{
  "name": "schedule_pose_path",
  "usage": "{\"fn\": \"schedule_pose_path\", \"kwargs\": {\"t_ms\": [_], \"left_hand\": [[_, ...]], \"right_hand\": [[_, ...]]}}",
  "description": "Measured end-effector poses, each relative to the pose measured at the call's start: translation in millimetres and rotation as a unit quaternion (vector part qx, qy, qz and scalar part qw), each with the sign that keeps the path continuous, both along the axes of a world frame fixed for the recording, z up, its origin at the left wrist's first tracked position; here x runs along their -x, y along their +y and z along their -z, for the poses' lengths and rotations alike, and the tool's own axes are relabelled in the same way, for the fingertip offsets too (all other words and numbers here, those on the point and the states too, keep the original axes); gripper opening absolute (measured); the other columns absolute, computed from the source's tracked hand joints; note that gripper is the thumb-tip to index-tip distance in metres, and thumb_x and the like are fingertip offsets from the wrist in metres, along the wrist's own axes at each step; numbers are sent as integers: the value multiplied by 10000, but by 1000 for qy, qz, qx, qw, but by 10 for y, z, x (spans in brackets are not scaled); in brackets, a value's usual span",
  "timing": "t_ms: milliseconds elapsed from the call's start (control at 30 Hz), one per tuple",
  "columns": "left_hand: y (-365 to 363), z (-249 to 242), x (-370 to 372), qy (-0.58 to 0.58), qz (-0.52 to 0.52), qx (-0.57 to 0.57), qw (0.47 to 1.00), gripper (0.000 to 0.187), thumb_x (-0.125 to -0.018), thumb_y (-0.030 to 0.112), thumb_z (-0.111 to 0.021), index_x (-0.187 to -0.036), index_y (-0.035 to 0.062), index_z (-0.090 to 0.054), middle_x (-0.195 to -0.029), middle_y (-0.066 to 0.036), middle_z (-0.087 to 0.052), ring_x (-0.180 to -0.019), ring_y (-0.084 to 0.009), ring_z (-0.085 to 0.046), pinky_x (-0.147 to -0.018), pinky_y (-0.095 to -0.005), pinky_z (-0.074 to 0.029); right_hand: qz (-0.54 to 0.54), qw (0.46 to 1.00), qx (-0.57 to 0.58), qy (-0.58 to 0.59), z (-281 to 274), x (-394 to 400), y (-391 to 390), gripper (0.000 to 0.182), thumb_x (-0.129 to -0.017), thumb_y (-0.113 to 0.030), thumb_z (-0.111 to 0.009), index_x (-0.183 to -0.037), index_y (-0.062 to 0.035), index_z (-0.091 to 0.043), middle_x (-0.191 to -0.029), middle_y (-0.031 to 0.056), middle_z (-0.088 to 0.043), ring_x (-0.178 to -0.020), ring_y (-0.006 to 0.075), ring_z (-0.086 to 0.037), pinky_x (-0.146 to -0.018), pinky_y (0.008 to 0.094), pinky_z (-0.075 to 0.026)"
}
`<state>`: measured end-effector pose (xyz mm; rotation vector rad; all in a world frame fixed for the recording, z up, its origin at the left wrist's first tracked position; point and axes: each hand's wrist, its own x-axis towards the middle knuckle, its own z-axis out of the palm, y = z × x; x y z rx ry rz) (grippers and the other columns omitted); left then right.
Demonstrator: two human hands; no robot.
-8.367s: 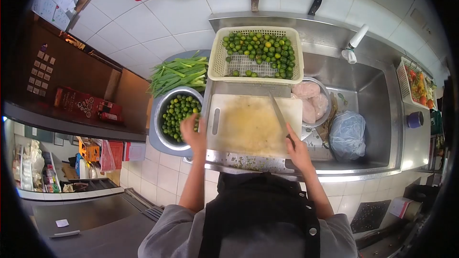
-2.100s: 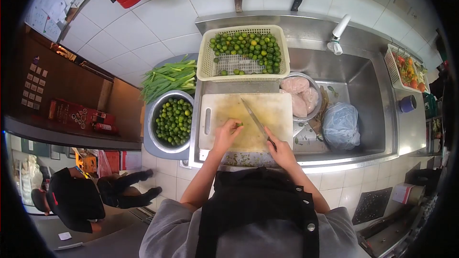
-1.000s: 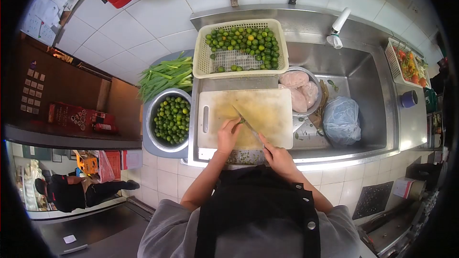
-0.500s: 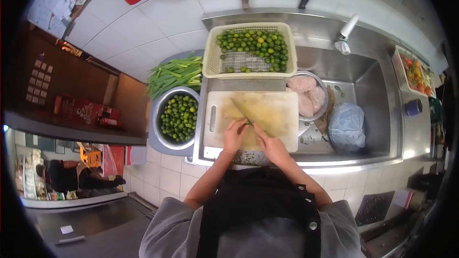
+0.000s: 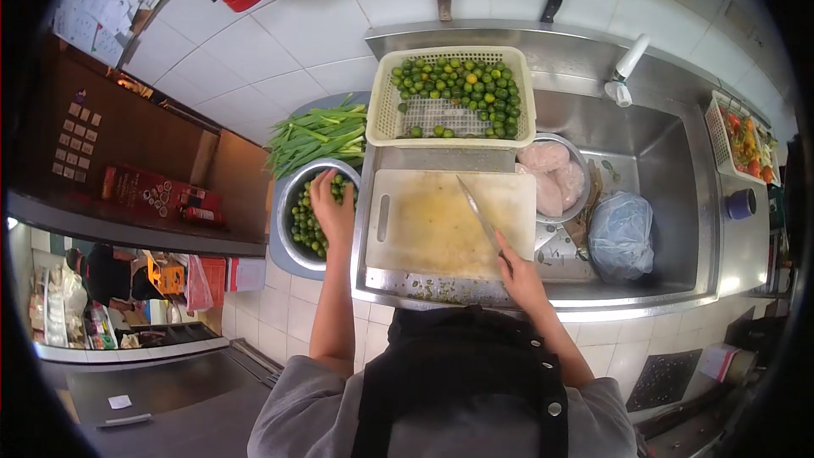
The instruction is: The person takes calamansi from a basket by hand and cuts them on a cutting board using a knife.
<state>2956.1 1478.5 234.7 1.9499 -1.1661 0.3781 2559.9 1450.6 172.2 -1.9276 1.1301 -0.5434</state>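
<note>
My left hand [image 5: 331, 203] is over the metal bowl [image 5: 283, 233] of small green citrus fruits [image 5: 307, 227], its fingers apart; whether a fruit lies under them is hidden. In my right hand [image 5: 519, 273] is the handle of a knife [image 5: 480, 214], its blade pointing up and left above the right part of the white cutting board [image 5: 424, 246]. Yellowish stains mark the board. Behind it, a cream plastic basket [image 5: 383, 131] holds more green fruits, one of them yellowish.
Green stalks [image 5: 318, 137] lie behind the bowl. Right of the board are a bowl of pale meat [image 5: 555, 171], a sink [image 5: 670, 170] with a blue plastic bag [image 5: 621, 236], and a faucet [image 5: 626, 69]. A vegetable basket [image 5: 719, 131] stands far right. Another person [image 5: 108, 276] is at far left.
My left hand has moved left from the board to the fruit bowl. My right hand has shifted right and down with the knife, and the two hands are now far apart.
</note>
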Motion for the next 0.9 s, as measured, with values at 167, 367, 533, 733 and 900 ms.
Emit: {"fn": "schedule_pose_path", "kwargs": {"t_ms": [167, 367, 533, 733, 900], "left_hand": [[-1097, -289, 541, 167, 199, -37, 965, 161, -925, 72, -699, -1081, 33, -709, -1045, -142, -685, -923, -297, -682, -783, -359, -546], [-2359, 310, 425, -34, 274, -335, 901, 284, -814, 34, -739, -1095, 74, -746, -1067, -176, -726, -989, -332, -709, -849, -402, -565], [-2652, 438, 256, -39, 327, -470, 819, 223, -791, 11, -730, -1002, 84, -749, -1088, -172, -718, -1019, -350, -691, -879, -430, -560], [-2193, -345, 502, 101, 376, -268, 881, 292, -782, -39, -753, -1057, 22, -673, -1047, -152, -684, -959, -271, -705, -828, -370, -569], [-1308, -681, 729, 399, 448, -26, 800, 406, -871, -86, -699, -1235, 22, -556, -1202, -108, -598, -1053, -229, -696, -846, -351, -580]], "right_hand": [[11, 1000, 4, 3, -8, -44, -16, 615, -980, -187, -603, -1554, -298, -412, -749, 272, -652, -716, 466, -661, -677, 553, -513], [20, 999, -4, 31, -110, -60, -8, 608, -981, -169, -597, -1551, -284, -419, -814, 252, -682, -741, 459, -672, -692, 531, -522], [35, 998, -24, 37, -152, -58, -7, 598, -977, -155, -604, -1542, -261, -438, -876, 248, -702, -764, 453, -679, -699, 513, -523], [32, 998, -22, 42, -165, -54, -5, 598, -974, -158, -606, -1541, -255, -442, -843, 244, -695, -730, 448, -675, -687, 510, -524], [25, 999, -4, 25, -48, -62, -5, 604, -972, -152, -612, -1543, -246, -440, -861, 240, -700, -753, 451, -676, -698, 493, -531]]}}
